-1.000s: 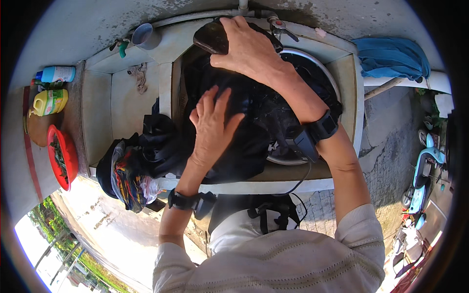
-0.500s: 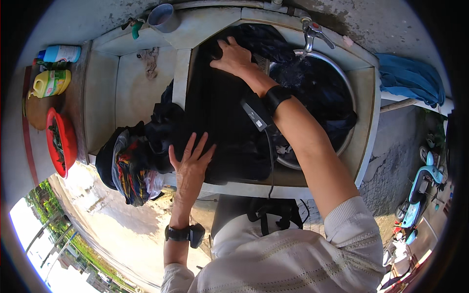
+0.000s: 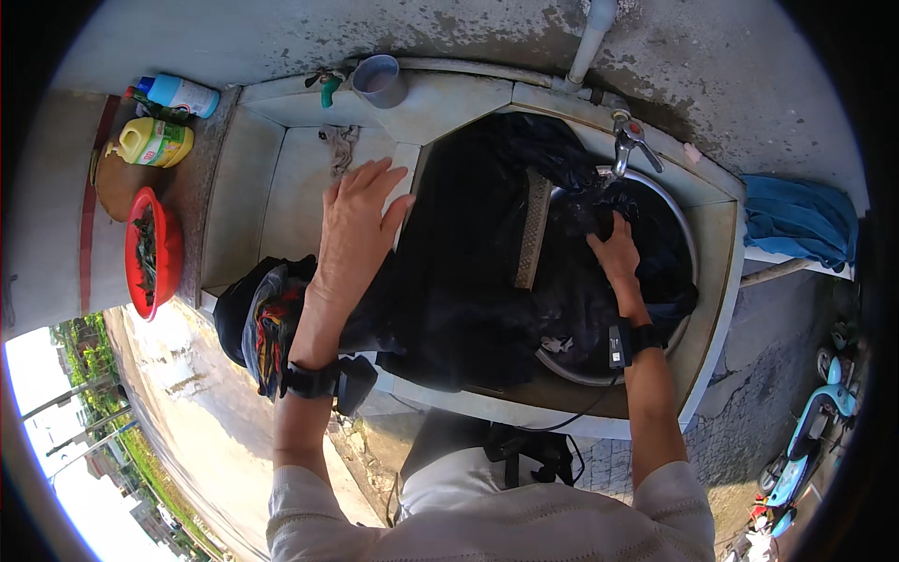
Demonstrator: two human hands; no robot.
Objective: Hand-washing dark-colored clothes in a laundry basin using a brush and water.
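Above the sink's divider, my left hand (image 3: 354, 234) is raised with fingers stretched out and nothing in it. Beside it a large black garment (image 3: 459, 281) lies spread over the sink's middle, along a ridged strip (image 3: 534, 229). My right hand (image 3: 618, 255) reaches into the round metal basin (image 3: 691, 220), fingers bent around dark wet cloth (image 3: 604, 223) below the tap (image 3: 626, 140). More dark clothing (image 3: 663, 258) lies in the basin, and water runs from the tap. Part of the right fingers is hidden in the cloth.
A heap of clothes (image 3: 272, 314) hangs over the sink's front left edge. Further left are a red bowl (image 3: 170, 253) with leafy greens, a yellow jug (image 3: 161, 143) and a blue-white bottle (image 3: 183, 95). A grey cup (image 3: 380, 82) stands behind; blue cloth (image 3: 796, 225) hangs right.
My left hand has lifted off the black garment and moved up. My right hand has left the garment's far end and gone right, into the basin. The view has shifted.
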